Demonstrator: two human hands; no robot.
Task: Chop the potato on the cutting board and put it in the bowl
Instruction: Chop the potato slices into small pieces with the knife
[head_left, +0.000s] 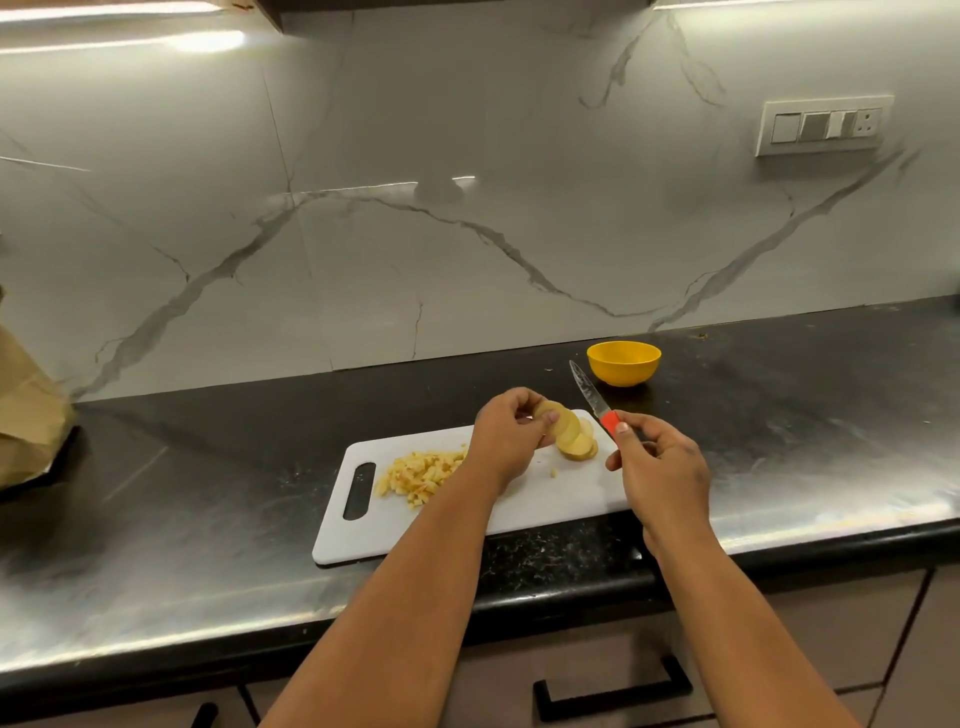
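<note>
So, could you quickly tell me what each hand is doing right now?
Left hand: holding the potato slices.
Right hand: holding the knife.

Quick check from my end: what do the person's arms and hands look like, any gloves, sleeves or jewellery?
Both forearms are bare up to the frame's lower edge, no sleeves in view. The left hand and right hand are ungloved, with no visible rings, watch or bracelets.

place: home kitchen | cues: black countertop, marble backsplash, cabinet drawers, switch panel
</note>
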